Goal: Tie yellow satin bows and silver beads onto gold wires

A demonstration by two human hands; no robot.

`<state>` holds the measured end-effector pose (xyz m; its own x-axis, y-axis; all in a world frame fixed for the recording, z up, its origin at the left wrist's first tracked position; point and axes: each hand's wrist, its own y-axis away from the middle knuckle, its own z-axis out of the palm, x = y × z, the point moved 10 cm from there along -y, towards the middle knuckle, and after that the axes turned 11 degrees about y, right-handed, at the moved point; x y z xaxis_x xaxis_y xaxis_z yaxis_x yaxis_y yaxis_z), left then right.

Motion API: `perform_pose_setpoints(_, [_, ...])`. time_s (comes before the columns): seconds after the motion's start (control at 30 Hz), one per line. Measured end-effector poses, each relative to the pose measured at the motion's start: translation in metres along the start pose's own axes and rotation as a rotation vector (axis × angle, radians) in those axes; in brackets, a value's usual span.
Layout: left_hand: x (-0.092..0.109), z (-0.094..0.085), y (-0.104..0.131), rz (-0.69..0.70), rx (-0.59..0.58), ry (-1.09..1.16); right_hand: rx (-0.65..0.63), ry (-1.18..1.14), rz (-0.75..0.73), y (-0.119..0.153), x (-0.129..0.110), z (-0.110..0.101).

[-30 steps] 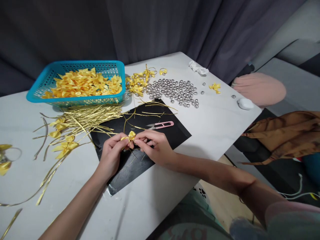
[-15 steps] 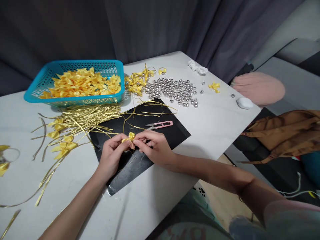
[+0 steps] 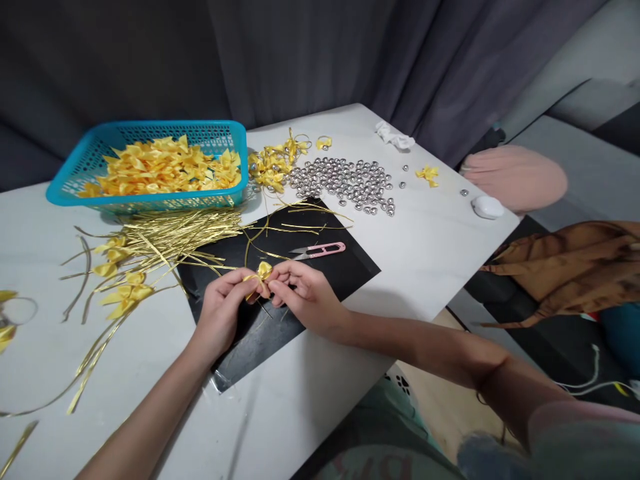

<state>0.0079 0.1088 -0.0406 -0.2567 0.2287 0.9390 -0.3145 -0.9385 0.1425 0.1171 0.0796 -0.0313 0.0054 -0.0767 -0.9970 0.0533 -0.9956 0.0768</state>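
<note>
Over the black mat [image 3: 240,370], my left hand [image 3: 225,303] pinches a yellow ribbon bow [image 3: 265,270] from its left side. On the other side my right hand [image 3: 307,297] has its fingertips closed on the same bow. A thin gold cord hangs beneath it, and the fingers hide part of the bow. Just beyond my hands lie pink-handled thread snips [image 3: 325,249] on the mat. A pile of gold cords [image 3: 185,230] spreads to the left, with a few yellow bows [image 3: 133,293] beside it.
A blue basket [image 3: 243,153] of yellow bows stands at the back left of the white table [image 3: 425,247]. Silver heart-shaped beads [image 3: 345,180] are spread right of it, near finished-looking bows [image 3: 270,167]. A white crumpled cloth [image 3: 395,137] and a white case [image 3: 487,207] lie toward the right edge.
My fingers have shifted slightly around the bow, which now shows a little more of its yellow loop. Both hands stay in nearly the same place.
</note>
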Motion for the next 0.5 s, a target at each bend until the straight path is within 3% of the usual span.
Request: perform_pose_setpoints(0.5, [0.004, 0.003, 0.002, -0.001, -0.003, -0.034, 0.056, 0.296, -0.102, 0.007, -0.01, -0.002])
